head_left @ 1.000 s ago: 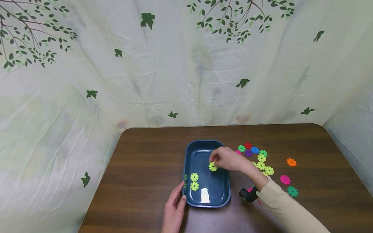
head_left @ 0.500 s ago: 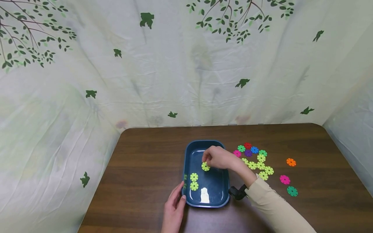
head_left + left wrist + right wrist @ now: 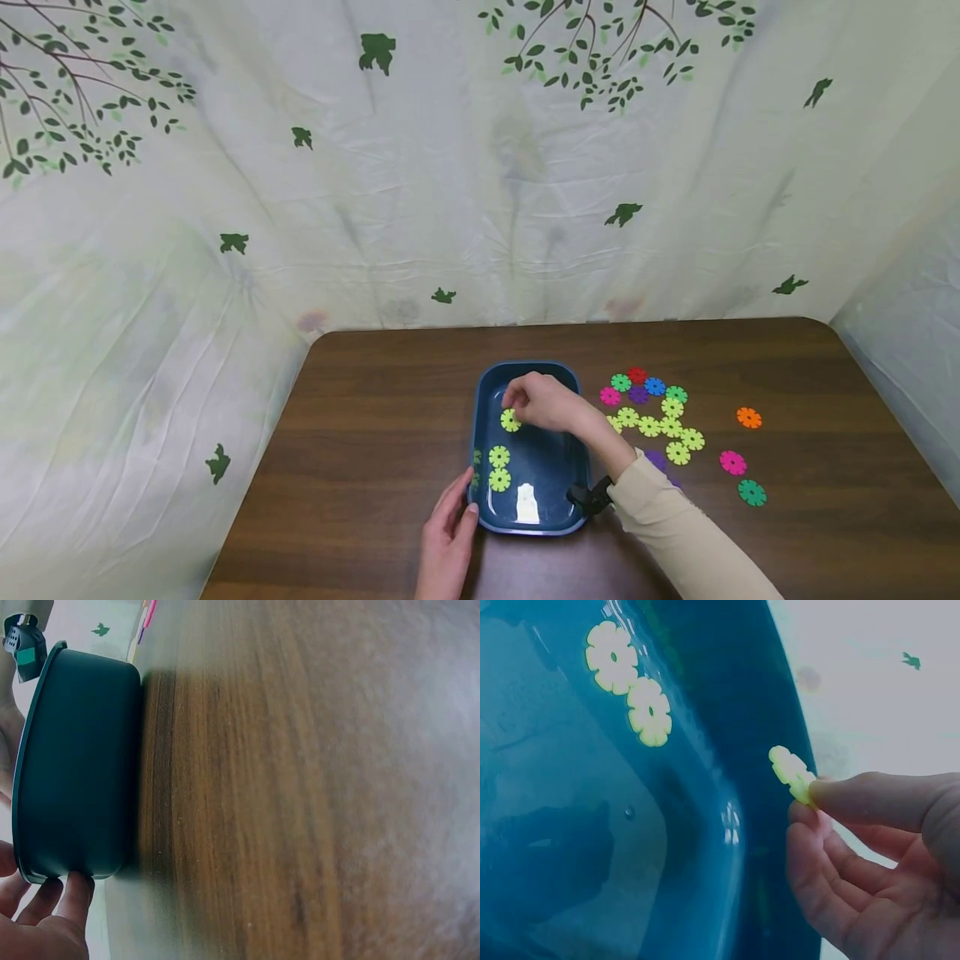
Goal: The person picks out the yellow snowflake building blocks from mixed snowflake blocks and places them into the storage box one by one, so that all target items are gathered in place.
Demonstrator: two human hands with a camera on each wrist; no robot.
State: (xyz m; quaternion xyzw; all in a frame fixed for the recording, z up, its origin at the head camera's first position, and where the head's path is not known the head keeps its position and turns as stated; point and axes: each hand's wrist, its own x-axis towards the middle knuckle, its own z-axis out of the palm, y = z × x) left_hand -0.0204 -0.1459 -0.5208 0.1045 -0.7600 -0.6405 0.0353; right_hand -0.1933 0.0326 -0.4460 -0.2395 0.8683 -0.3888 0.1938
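Observation:
Between thumb and fingertips my right hand (image 3: 547, 402) pinches a yellow-green flower-shaped disc (image 3: 510, 420), held above the tray's left part; the right wrist view shows the same disc (image 3: 791, 772) tilted at the thumb tip. Two more yellow-green discs (image 3: 499, 468) lie one in front of the other along the left side of the blue tray (image 3: 532, 531). At the tray's near left corner, my left hand (image 3: 447, 533) touches the outer wall with its fingers. In the left wrist view its fingers (image 3: 73, 904) rest against the tray's wall (image 3: 79, 765), thumb near the rim.
Right of the tray, several yellow-green discs (image 3: 671, 427) lie among green, red, blue, purple and pink ones on the brown table (image 3: 360, 467). Farther right are an orange disc (image 3: 749, 417), a pink disc (image 3: 732, 462) and a green disc (image 3: 752, 492). A leaf-printed white cloth (image 3: 450, 167) hangs behind.
My right hand has moved left across the tray, carrying the pinched yellow-green disc toward the left wall. The left hand and the two lying discs stay in place.

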